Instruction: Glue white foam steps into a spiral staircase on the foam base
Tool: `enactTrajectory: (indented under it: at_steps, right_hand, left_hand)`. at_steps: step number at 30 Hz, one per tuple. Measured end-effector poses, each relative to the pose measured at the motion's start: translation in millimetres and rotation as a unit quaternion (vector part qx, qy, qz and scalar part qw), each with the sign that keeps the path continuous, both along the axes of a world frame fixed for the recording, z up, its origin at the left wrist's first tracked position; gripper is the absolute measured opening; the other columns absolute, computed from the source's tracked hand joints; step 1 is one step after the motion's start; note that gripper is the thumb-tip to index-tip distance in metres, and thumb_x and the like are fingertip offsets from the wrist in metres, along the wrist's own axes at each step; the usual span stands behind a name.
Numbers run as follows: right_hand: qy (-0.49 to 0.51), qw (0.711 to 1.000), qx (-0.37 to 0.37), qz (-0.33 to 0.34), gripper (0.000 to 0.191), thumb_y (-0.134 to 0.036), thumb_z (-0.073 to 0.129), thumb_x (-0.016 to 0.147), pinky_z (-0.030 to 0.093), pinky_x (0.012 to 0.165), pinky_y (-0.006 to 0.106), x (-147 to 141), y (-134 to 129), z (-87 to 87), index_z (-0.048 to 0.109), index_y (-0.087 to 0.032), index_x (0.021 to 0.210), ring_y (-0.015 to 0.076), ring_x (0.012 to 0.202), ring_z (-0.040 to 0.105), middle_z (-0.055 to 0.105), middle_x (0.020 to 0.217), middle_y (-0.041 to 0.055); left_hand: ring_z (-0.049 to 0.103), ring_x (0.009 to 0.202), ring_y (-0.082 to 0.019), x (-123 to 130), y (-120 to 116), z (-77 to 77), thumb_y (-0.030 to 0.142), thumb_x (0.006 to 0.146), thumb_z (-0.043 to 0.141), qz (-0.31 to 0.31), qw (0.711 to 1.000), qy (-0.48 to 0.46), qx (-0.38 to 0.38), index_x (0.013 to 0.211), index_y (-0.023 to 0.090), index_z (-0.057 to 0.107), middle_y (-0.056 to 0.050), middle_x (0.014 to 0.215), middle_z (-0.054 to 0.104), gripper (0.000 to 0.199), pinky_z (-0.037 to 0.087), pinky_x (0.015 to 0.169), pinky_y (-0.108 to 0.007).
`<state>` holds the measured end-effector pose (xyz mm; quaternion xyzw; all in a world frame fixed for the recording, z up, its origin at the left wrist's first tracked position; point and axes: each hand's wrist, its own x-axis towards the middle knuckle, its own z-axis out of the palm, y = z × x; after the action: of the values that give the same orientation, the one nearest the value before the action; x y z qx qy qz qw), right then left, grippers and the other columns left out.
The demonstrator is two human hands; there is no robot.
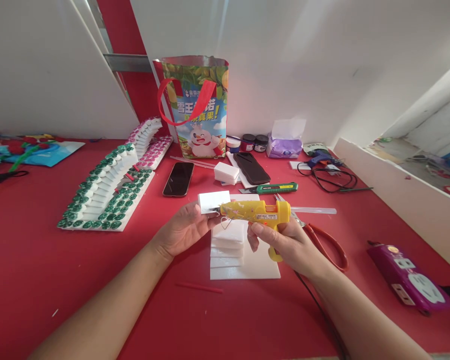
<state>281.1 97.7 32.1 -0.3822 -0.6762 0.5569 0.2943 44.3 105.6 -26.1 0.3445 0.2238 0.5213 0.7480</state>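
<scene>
My left hand [185, 227] is closed on a small white foam piece [213, 200], holding it up above the table. In my right hand [283, 242] is a yellow hot glue gun [258, 212], its nozzle pointing left and meeting the foam piece's lower edge. A clear glue stick [313, 210] pokes out of the gun's back end. Below the hands, several white foam pieces [227, 250] are layered like steps on a white foam board [262, 265]. Red-handled scissors or pliers [328, 247] lie partly behind my right hand.
A green utility knife [277, 188], two phones [178, 179] and a stack of foam blocks [226, 172] lie beyond the hands. Decorated foam stairs [108, 200] stand left, a printed bag [197, 110] behind. A purple power strip [408, 277] sits right; a red stick [198, 287] lies in front.
</scene>
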Motion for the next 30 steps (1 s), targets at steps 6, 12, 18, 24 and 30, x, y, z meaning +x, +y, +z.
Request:
enactTrajectory:
  at_steps: [6,12,18,24,30]
  right_hand:
    - [-0.007,1.000,0.001,-0.004,0.046,-0.054,0.056,0.094,0.036,0.051,0.026,-0.6,-0.8,1.9,0.060,-0.018,0.065,0.0114,0.060,0.047,0.057,0.069,0.0014]
    - [-0.013,1.000,0.008,-0.014,0.048,-0.055,0.057,0.094,0.040,0.056,0.027,0.7,0.4,0.5,0.060,-0.018,0.065,0.0138,0.064,0.050,0.058,0.069,0.0028]
    - [-0.007,1.000,0.002,-0.012,0.049,-0.057,0.057,0.094,0.037,0.053,0.027,3.3,0.1,-1.1,0.061,-0.018,0.065,0.0118,0.059,0.045,0.056,0.067,0.0018]
    - [0.012,1.000,0.000,-0.008,0.047,-0.054,0.057,0.095,0.033,0.049,0.025,3.0,-0.4,-0.3,0.061,-0.017,0.066,0.0093,0.056,0.042,0.055,0.068,0.0005]
    - [0.008,1.000,-0.007,-0.007,0.047,-0.055,0.057,0.095,0.033,0.050,0.025,4.3,0.7,-2.4,0.061,-0.017,0.067,0.0096,0.057,0.042,0.054,0.068,0.0004]
  left_hand:
    - [0.067,0.110,-0.026,-1.0,0.3,0.3,0.044,0.077,0.083,-0.004,1.000,-0.007,-0.003,0.102,0.015,0.078,-0.011,0.115,0.075,0.038,0.048,0.107,-0.041]
    - [0.066,0.112,-0.027,-1.2,-0.5,1.1,0.044,0.080,0.080,-0.007,1.000,-0.005,0.001,0.107,0.015,0.077,-0.012,0.118,0.074,0.040,0.046,0.110,-0.043]
    - [0.067,0.111,-0.028,-0.7,-1.4,3.6,0.045,0.081,0.079,-0.029,1.000,0.008,0.005,0.107,0.015,0.076,-0.013,0.119,0.073,0.040,0.048,0.105,-0.042]
    - [0.068,0.109,-0.028,0.3,-2.4,3.9,0.045,0.082,0.078,-0.027,1.000,0.011,0.001,0.107,0.014,0.076,-0.013,0.118,0.074,0.040,0.048,0.104,-0.042]
    - [0.067,0.111,-0.028,-0.5,-1.3,4.3,0.046,0.082,0.078,-0.027,1.000,0.003,0.004,0.110,0.013,0.076,-0.013,0.119,0.073,0.043,0.046,0.108,-0.043]
